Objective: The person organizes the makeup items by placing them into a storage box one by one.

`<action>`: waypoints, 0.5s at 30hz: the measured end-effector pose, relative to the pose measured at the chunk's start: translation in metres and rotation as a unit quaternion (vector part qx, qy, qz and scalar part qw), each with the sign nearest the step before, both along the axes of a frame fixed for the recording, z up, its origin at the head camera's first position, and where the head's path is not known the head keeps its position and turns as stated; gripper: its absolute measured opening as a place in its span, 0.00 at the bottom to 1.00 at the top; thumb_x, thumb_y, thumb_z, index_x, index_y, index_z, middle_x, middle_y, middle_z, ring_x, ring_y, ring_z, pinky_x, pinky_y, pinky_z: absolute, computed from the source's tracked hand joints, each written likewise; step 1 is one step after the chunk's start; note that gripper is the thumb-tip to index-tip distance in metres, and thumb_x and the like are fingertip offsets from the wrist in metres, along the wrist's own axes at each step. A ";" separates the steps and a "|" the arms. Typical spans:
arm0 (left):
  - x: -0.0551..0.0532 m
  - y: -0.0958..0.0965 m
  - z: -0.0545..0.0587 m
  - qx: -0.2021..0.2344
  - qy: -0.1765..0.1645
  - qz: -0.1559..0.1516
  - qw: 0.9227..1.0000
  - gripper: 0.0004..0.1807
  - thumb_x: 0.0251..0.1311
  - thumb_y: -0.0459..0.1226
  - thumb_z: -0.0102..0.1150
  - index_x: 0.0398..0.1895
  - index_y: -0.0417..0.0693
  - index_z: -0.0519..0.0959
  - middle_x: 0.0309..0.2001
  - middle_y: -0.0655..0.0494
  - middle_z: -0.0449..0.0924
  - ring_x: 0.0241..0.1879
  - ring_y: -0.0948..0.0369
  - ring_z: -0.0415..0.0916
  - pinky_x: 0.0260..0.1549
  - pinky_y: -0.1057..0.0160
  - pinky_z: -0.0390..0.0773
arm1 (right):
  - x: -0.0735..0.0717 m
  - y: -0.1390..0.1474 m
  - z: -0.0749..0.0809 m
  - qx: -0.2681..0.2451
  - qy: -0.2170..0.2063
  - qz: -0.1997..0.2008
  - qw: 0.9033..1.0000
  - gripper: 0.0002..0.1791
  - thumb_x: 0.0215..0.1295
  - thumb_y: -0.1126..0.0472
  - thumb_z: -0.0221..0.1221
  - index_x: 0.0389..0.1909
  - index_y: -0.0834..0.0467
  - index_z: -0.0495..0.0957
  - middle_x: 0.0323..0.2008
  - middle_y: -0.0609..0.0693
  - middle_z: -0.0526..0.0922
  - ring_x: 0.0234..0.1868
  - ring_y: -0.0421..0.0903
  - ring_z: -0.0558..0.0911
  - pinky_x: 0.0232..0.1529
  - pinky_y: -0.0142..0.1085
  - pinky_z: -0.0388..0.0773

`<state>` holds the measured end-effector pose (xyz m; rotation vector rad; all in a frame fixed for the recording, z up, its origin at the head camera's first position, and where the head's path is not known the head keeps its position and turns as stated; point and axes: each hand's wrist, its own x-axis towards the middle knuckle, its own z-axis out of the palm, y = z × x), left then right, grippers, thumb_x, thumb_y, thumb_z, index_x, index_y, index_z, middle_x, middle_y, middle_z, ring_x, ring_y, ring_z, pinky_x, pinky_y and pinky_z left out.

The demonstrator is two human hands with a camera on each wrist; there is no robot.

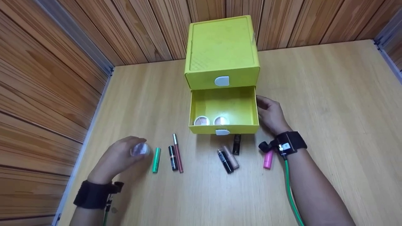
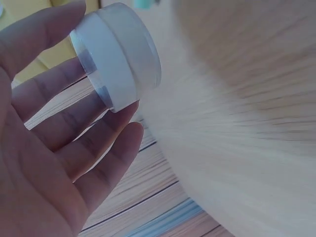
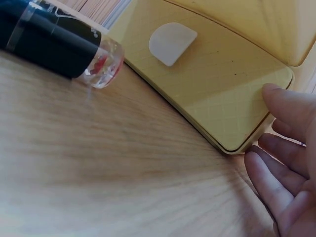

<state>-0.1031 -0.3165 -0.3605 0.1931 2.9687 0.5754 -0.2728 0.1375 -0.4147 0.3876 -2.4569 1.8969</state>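
My left hand [image 1: 121, 157] pinches a small round cosmetic jar [image 2: 116, 57] between thumb and fingers, tilted on its side above the table. White shows inside its clear wall. A yellow drawer box [image 1: 223, 44] stands at the back, its open drawer [image 1: 255, 108] reaching forward. Two round white-rimmed pots [image 1: 201, 121] lie inside near the drawer's front. At the box's right side is my right hand [image 1: 272, 114]. In the right wrist view its thumb touches the edge of a yellow drawer front [image 3: 212, 84] with a white knob [image 3: 172, 43], other fingers loosely along the side.
A green tube [image 1: 156, 160], a black tube [image 1: 172, 158] and a slim dark-red tube [image 1: 178, 155] lie left of centre. More cosmetic tubes [image 1: 225, 160] lie before the drawer. Beside my right wrist lies a pink tube [image 1: 268, 160]. Wood-panelled walls [image 1: 47, 78] border the table.
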 end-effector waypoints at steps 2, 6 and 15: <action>-0.004 0.002 0.006 0.000 0.020 -0.013 1.000 0.25 0.54 0.38 0.71 0.57 0.47 0.79 0.51 0.51 0.80 0.50 0.54 0.78 0.43 0.51 0.81 | -0.001 0.001 -0.001 -0.003 -0.002 0.002 1.000 0.22 0.68 0.68 0.57 0.61 0.70 0.71 0.58 0.64 0.76 0.61 0.55 0.74 0.63 0.43 0.68; -0.013 0.009 0.018 0.000 0.050 -0.035 0.998 0.25 0.54 0.39 0.72 0.57 0.48 0.79 0.50 0.52 0.80 0.47 0.56 0.78 0.40 0.54 0.82 | -0.008 0.005 -0.015 -0.019 -0.007 0.003 1.000 0.22 0.68 0.68 0.58 0.62 0.68 0.72 0.59 0.63 0.76 0.61 0.55 0.73 0.63 0.44 0.67; -0.034 0.032 0.039 -0.007 0.111 -0.085 0.990 0.25 0.57 0.45 0.70 0.56 0.46 0.80 0.51 0.51 0.80 0.46 0.56 0.78 0.39 0.56 0.82 | -0.023 0.008 -0.038 -0.022 0.004 0.005 1.000 0.22 0.68 0.62 0.60 0.61 0.64 0.74 0.57 0.59 0.78 0.59 0.50 0.75 0.62 0.41 0.68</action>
